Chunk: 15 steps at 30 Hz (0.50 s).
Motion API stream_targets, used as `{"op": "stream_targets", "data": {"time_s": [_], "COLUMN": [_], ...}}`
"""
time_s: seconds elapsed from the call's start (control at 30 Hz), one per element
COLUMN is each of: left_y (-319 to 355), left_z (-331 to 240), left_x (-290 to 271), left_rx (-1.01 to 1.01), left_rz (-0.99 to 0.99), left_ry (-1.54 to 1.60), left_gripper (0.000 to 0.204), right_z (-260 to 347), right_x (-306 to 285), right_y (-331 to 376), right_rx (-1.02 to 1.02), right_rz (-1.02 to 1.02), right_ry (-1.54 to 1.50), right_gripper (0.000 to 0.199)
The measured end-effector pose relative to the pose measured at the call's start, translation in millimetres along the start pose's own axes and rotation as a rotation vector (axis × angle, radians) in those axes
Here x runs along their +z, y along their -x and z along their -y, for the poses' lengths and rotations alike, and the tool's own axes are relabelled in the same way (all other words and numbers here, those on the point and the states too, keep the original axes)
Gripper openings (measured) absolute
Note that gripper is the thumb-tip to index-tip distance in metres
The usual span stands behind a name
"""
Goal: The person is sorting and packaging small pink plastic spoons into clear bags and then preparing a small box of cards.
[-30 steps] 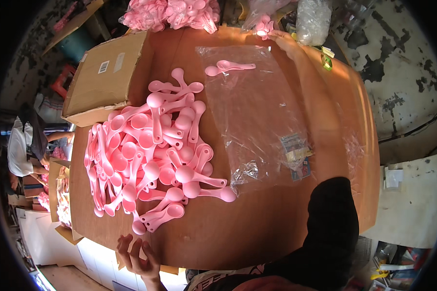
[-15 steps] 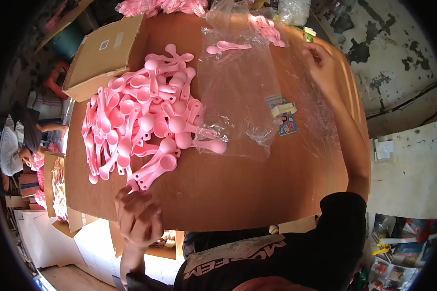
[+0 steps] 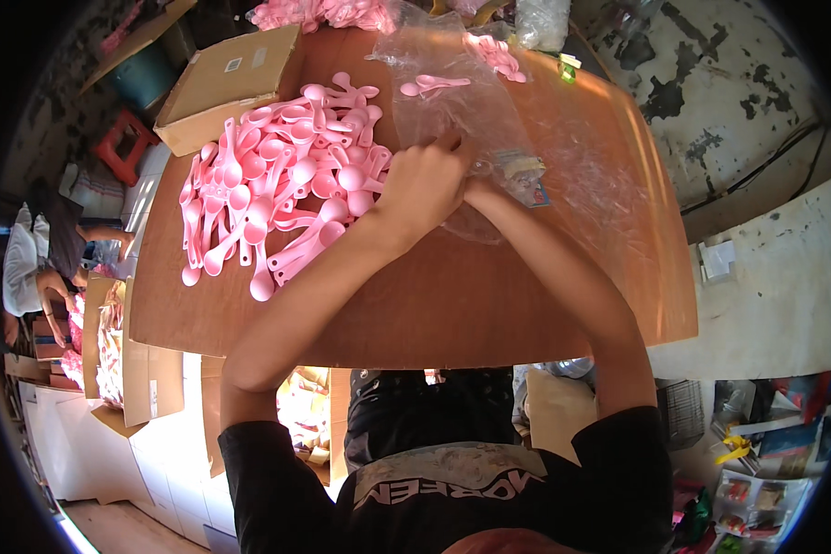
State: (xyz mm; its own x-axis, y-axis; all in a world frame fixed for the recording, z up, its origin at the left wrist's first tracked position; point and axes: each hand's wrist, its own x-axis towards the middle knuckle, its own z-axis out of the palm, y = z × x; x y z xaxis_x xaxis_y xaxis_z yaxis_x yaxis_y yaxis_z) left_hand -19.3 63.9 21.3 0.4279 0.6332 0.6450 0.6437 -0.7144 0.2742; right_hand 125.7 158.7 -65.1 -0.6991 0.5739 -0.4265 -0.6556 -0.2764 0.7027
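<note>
Both my hands meet over the clear plastic bag (image 3: 480, 120) at the middle of the table. Its fingers curled in, my left hand (image 3: 422, 189) reaches over from the left; what they hold, if anything, is hidden. My right hand (image 3: 475, 191) is tucked against it, mostly behind the left one, and its fingers do not show. A big heap of pink plastic measuring spoons (image 3: 277, 175) lies left of my hands. A few more pink spoons (image 3: 434, 85) rest on the bag's far part. Beside my right wrist is a small printed card (image 3: 539, 196), partly covered by plastic.
A closed cardboard box (image 3: 226, 83) stands behind the heap. Pink bundles (image 3: 323, 14) and bagged spoons (image 3: 497, 57) sit along the table's far edge. More clear plastic (image 3: 591, 194) lies at right. Another person's arm (image 3: 55, 295) is far left, near an open carton (image 3: 111, 342).
My left hand has left the near edge of the spoon heap and crossed to the bag. My right hand has come back from the far right to meet it. The view has shifted.
</note>
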Motion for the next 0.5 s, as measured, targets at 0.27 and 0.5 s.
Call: {"op": "stream_targets", "data": {"time_s": [0.27, 0.5], "left_y": [5.9, -11.0], "left_z": [-33.3, -32.0], "left_x": [-15.7, -48.0], "left_rx": [-0.048, -0.09], "left_rz": [0.005, 0.215], "left_ry": [0.057, 0.192], "left_gripper": [0.027, 0.042], "right_z": [4.2, 10.4], "right_x": [63.7, 72.4], "right_y": [-53.4, -29.5], "right_rx": [0.916, 0.903], "right_rz": [0.041, 0.021], "right_ry": [-1.276, -1.092], "right_gripper": [0.025, 0.026]}}
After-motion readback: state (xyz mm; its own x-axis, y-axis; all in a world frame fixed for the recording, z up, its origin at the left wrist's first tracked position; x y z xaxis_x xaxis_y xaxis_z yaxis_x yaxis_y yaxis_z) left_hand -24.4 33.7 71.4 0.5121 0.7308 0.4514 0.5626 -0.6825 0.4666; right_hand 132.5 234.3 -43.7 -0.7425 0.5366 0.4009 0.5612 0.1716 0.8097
